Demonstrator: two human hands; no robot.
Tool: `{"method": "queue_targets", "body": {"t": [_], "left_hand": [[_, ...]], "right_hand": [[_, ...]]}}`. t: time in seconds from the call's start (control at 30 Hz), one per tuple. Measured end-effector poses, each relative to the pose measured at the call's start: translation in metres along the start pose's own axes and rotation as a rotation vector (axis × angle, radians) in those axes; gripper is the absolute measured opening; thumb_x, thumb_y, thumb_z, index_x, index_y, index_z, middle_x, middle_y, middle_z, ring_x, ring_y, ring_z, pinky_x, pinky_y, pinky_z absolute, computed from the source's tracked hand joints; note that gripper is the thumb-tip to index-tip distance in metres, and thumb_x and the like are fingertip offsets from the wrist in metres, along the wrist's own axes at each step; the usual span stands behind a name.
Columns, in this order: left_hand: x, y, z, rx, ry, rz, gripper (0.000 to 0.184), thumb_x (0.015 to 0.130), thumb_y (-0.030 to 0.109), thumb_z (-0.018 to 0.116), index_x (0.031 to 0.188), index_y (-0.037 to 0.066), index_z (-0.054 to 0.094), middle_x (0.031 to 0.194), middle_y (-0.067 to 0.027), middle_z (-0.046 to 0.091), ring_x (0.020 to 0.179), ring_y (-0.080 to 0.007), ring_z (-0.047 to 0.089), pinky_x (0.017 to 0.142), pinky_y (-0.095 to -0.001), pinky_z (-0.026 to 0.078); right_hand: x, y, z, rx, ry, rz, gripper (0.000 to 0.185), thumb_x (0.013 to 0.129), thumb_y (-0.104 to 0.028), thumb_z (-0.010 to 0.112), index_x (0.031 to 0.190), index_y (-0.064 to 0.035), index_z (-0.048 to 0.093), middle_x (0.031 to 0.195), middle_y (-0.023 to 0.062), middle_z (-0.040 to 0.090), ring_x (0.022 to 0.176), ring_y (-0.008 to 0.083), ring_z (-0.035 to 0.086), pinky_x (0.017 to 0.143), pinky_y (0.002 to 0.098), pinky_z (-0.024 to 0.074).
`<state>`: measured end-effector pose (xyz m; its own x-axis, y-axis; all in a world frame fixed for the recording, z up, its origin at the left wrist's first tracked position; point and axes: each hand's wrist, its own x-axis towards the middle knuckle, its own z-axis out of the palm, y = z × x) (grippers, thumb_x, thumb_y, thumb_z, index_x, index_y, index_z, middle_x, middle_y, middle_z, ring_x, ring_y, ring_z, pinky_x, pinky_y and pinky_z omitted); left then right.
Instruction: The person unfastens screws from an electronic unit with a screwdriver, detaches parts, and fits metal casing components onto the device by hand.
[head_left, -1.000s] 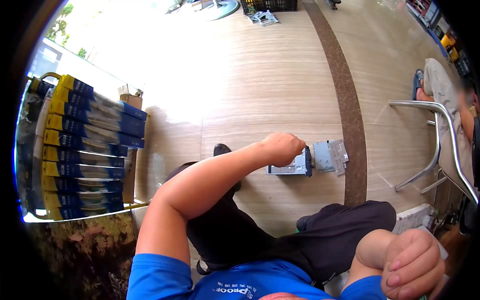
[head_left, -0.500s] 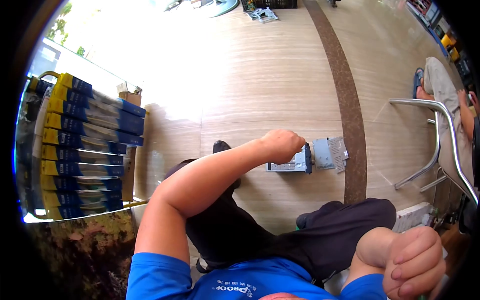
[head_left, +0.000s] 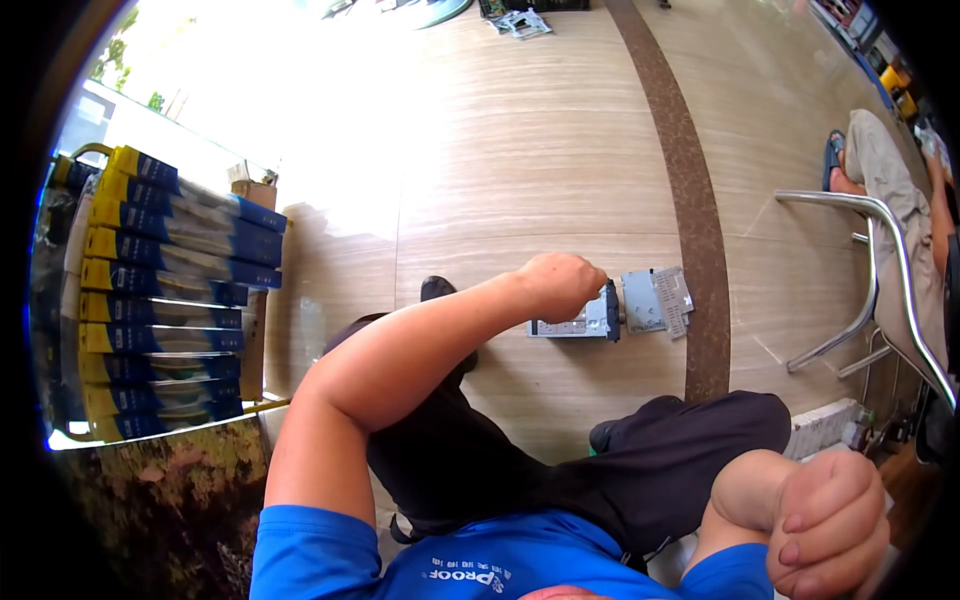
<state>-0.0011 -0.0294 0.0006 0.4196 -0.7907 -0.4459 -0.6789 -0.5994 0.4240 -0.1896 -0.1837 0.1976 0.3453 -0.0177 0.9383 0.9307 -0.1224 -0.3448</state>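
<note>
My left hand reaches forward over a silvery metal box with a dark front, which lies on the floor between my feet. Its fingers are curled down at the box's top edge, and their tips are hidden, so what they grip does not show. Close beside the box's dark side lie a flat metal plate and a smaller perforated metal piece. At the lower right, near my knee, my right hand is raised in a closed fist. Whatever may be inside that fist is hidden.
Blue and yellow boxes are stacked on the left. A metal-framed chair stands at the right, with a seated person's leg there. Metal pieces lie by a dark crate at the far side. A brown stripe crosses the floor.
The whole view has shifted slightly. Both hands keep nearly the same pose, and the metal box and plates stay where they were. A green bit below my right fist no longer shows.
</note>
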Motion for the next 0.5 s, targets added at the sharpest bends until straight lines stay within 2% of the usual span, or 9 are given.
{"method": "queue_targets", "body": {"t": [0.1,0.13,0.23,0.37,0.43,0.5], "left_hand": [[0.0,-0.003,0.003,-0.01,-0.009,-0.001,0.018,0.092,0.019,0.057,0.1,0.005,0.063,0.101,-0.0149,0.067,0.099,-0.033,0.063,0.081,-0.0436,0.05],[0.001,-0.005,0.006,-0.024,0.019,0.02,0.019,0.093,0.02,0.055,0.096,0.003,0.062,0.097,-0.0162,0.067,0.096,-0.0349,0.062,0.08,-0.0453,0.049],[0.0,-0.005,0.007,-0.032,0.05,0.043,0.021,0.094,0.021,0.053,0.092,0.002,0.062,0.092,-0.0175,0.066,0.092,-0.0368,0.062,0.079,-0.047,0.049],[-0.001,-0.006,0.008,-0.017,0.06,0.049,0.021,0.093,0.02,0.053,0.091,0.002,0.062,0.092,-0.0175,0.067,0.092,-0.0368,0.063,0.079,-0.0465,0.049],[-0.001,-0.007,0.008,-0.018,0.054,0.046,0.021,0.093,0.021,0.053,0.092,0.002,0.062,0.092,-0.0176,0.066,0.092,-0.0368,0.063,0.079,-0.0464,0.049],[0.0,-0.006,0.009,-0.021,0.045,0.045,0.021,0.093,0.021,0.052,0.092,0.002,0.062,0.092,-0.0176,0.066,0.092,-0.0368,0.063,0.079,-0.0462,0.049]], "right_hand": [[0.0,-0.003,0.006,-0.107,0.087,0.05,0.026,0.097,-0.017,0.051,0.121,-0.0189,0.041,0.081,0.0027,0.046,0.056,0.0139,0.04,0.048,0.0288,0.0357],[0.0,-0.014,0.004,-0.268,0.07,0.16,0.031,0.098,-0.021,0.05,0.127,-0.0214,0.04,0.081,0.0025,0.046,0.055,0.0138,0.04,0.046,0.029,0.0354],[0.002,-0.003,-0.01,-0.088,0.001,0.131,0.027,0.1,-0.027,0.046,0.125,-0.0201,0.039,0.08,0.0021,0.045,0.054,0.0139,0.039,0.043,0.0291,0.0346],[-0.003,0.001,-0.006,-0.129,0.067,0.089,0.029,0.101,-0.034,0.042,0.126,-0.0204,0.039,0.08,0.001,0.045,0.053,0.0135,0.038,0.042,0.0287,0.0335],[-0.004,0.003,-0.011,-0.032,0.031,0.056,0.031,0.101,-0.037,0.041,0.129,-0.0222,0.039,0.079,-0.0003,0.045,0.052,0.0127,0.038,0.042,0.0286,0.0334],[-0.005,-0.004,-0.016,-0.08,-0.012,0.104,0.032,0.101,-0.036,0.041,0.131,-0.0237,0.039,0.079,-0.0008,0.045,0.053,0.0123,0.038,0.043,0.0282,0.0337]]}}
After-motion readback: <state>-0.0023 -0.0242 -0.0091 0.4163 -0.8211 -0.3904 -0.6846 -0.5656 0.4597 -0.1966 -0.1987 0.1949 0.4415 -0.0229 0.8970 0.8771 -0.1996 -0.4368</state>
